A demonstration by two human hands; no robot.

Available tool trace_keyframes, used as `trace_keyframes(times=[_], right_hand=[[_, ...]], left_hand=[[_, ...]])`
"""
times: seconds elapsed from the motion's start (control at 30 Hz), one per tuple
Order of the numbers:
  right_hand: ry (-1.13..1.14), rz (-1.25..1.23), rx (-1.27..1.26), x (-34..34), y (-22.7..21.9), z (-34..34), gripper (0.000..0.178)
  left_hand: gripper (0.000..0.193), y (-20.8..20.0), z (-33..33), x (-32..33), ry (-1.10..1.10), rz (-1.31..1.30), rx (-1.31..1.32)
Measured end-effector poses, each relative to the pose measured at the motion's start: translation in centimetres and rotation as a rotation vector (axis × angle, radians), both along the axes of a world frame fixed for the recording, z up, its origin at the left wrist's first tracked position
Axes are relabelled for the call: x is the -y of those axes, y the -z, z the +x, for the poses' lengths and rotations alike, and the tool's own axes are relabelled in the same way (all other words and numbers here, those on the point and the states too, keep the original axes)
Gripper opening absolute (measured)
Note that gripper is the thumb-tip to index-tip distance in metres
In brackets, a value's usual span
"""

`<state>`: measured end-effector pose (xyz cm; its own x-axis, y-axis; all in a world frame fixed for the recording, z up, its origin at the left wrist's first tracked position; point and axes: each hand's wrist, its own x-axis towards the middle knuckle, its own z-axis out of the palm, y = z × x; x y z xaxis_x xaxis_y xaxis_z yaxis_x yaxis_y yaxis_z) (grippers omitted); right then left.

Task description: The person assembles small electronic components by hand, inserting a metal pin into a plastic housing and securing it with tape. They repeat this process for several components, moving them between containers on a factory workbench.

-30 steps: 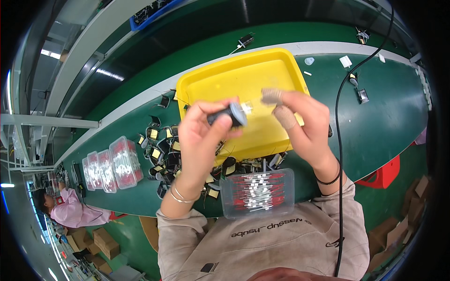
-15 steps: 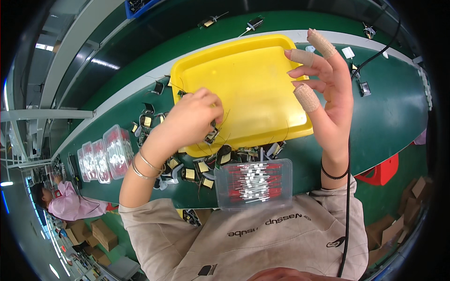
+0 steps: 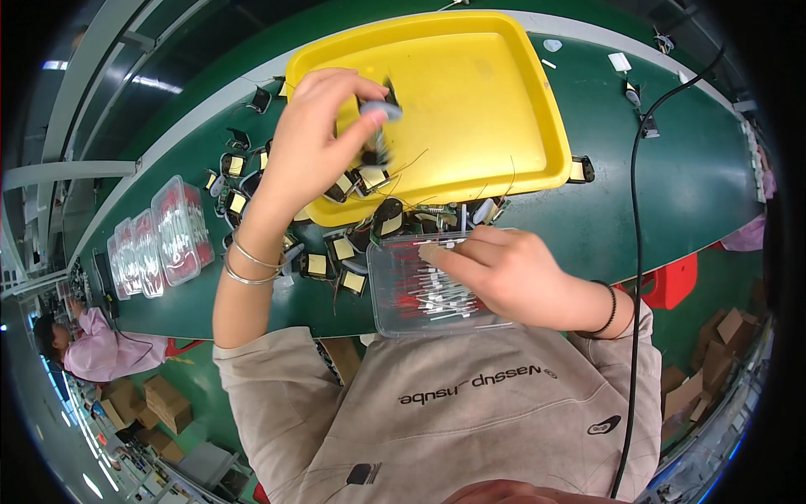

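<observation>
My left hand (image 3: 323, 126) is raised over the left part of a yellow tray (image 3: 550, 126). Between its thumb and fingers it grips a small black electronic assembly (image 3: 375, 139) with a grey rounded piece, blurred by motion. My right hand (image 3: 516, 277) reaches into a clear plastic box (image 3: 382, 323) in front of my body. The box holds many thin red-and-white wire leads (image 3: 441, 294). Tape wraps the right index finger, whose tip rests among the leads. The other right fingers are curled, and whatever they pinch is hidden.
More black assemblies with yellow pads (image 3: 317, 265) lie along the tray's near and left edges. Further clear boxes of leads (image 3: 178, 231) stand at the left. A black cable (image 3: 635, 252) hangs down on the right. A co-worker in pink (image 3: 113, 344) sits far left.
My right hand has come down from its raised, spread pose into the box of leads. My left hand has lifted an assembly from the tray's near edge. The whole view has shifted.
</observation>
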<state>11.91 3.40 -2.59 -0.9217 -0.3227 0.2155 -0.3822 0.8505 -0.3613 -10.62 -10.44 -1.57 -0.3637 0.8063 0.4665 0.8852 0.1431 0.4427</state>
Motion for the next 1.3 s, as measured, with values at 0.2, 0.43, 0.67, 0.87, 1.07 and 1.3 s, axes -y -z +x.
trace_keyframes(times=[0.2, 0.43, 0.67, 0.87, 1.07, 1.3], right_hand=[[0.067, 0.279, -0.154, 1.8, 3.4, 0.7, 0.055], [0.069, 0.272, -0.169, 2.3, 3.4, 0.5, 0.058], [0.079, 0.28, -0.151, 2.3, 3.3, 0.4, 0.063], [0.055, 0.172, -0.15, 2.0, 3.1, 0.1, 0.062], [0.094, 0.163, -0.087, 2.3, 2.9, 0.2, 0.063], [0.068, 0.086, -0.063, 2.3, 3.2, 0.0, 0.065]], left_hand=[[0.016, -0.3, 3.3, -0.1, -0.063, 0.423, 0.638], [0.024, 0.0, 1.7, -0.3, -0.189, 0.502, 1.13], [0.026, 0.4, 0.0, -1.0, -0.124, 0.611, 1.096], [0.012, -0.4, 0.5, -0.8, -0.166, 0.625, 0.646], [0.019, -1.2, 2.3, -0.5, -0.035, 0.681, 0.677], [0.033, -3.0, 4.4, 1.0, -0.023, 0.659, 0.649]])
